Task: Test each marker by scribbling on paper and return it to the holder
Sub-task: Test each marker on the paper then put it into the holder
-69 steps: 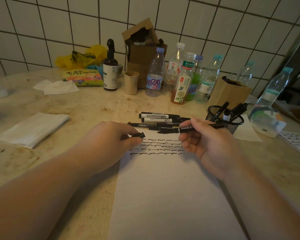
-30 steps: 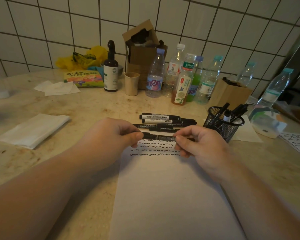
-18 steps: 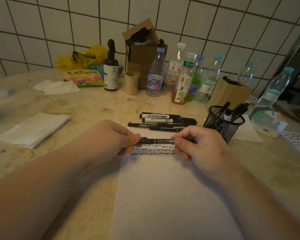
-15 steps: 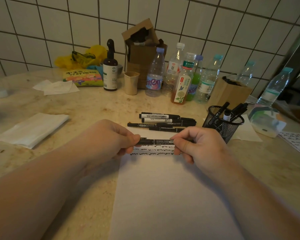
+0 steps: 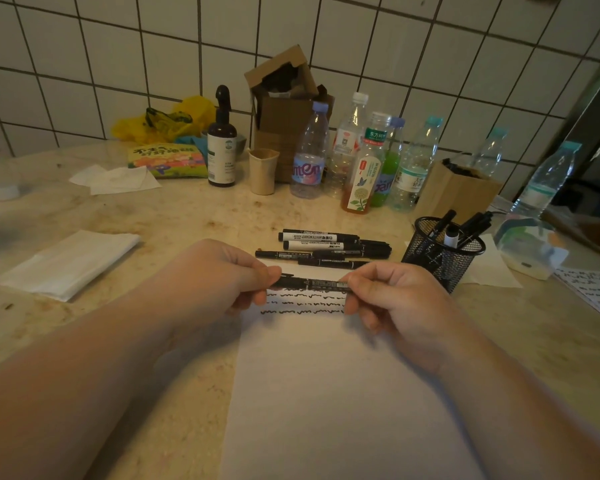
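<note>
A: Report the state of the hands.

B: The left hand (image 5: 219, 271) pinches one end of a black marker (image 5: 312, 283); the right hand (image 5: 395, 299) pinches the other end. The marker lies level above the scribbled lines on the paper (image 5: 326, 393).

A: Change from the earlier frames?

B: 2.3 s ago the cap was off, held in the left hand, apart from the marker. Now the hands are drawn together on a single closed marker.

A: Other task items?

B: Loose markers (image 5: 326, 245) lie on the counter (image 5: 187, 216) beyond the paper. The mesh pen holder (image 5: 440, 258), right of them, stands upright with several markers inside.
</note>
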The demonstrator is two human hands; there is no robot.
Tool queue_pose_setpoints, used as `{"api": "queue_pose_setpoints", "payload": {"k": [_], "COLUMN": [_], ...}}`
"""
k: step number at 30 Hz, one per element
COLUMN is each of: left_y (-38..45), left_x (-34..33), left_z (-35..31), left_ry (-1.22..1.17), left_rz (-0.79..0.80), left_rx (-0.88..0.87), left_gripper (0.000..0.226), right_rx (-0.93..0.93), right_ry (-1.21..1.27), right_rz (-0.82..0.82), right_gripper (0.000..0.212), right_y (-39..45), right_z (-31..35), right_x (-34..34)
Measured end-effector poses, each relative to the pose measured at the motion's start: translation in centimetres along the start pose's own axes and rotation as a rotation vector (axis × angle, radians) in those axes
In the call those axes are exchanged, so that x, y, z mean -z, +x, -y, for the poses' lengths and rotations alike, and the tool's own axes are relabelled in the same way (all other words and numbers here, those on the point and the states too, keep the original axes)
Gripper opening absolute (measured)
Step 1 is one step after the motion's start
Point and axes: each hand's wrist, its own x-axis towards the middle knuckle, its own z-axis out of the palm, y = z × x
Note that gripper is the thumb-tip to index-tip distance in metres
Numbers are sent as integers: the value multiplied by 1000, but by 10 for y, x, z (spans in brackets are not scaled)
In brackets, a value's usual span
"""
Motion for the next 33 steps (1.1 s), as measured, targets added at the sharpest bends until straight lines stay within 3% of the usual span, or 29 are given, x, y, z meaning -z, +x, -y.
{"api": "queue_pose_setpoints", "payload": {"k": [3,5,11,18,29,33], "left_y": [-3,-5,0,-1,0,1], "left_x": [-3,-6,-8,-8,-8,-9], "left_z": [-4,-5,1,7,7,7], "left_ry": [36,76,430,510,516,509], "left_rz": [40,64,-37,-7,-13,-15], "left_rx": [5,-13,-117,-158,-181,-174], "left_gripper": [27,26,28,26,26,26], "right_rx": [20,58,215,308,294,273], "right_ry": [291,302,65,-315,-696,-808], "right_rz": [78,87,-263,-649,-861,-839], "right_gripper": [27,24,17,14,20,24], "right_y": [-3,-4,-4,-14,-8,-8], "right_z": [7,10,16,57,80,80], "right_x": [1,2,14,37,61,65]}}
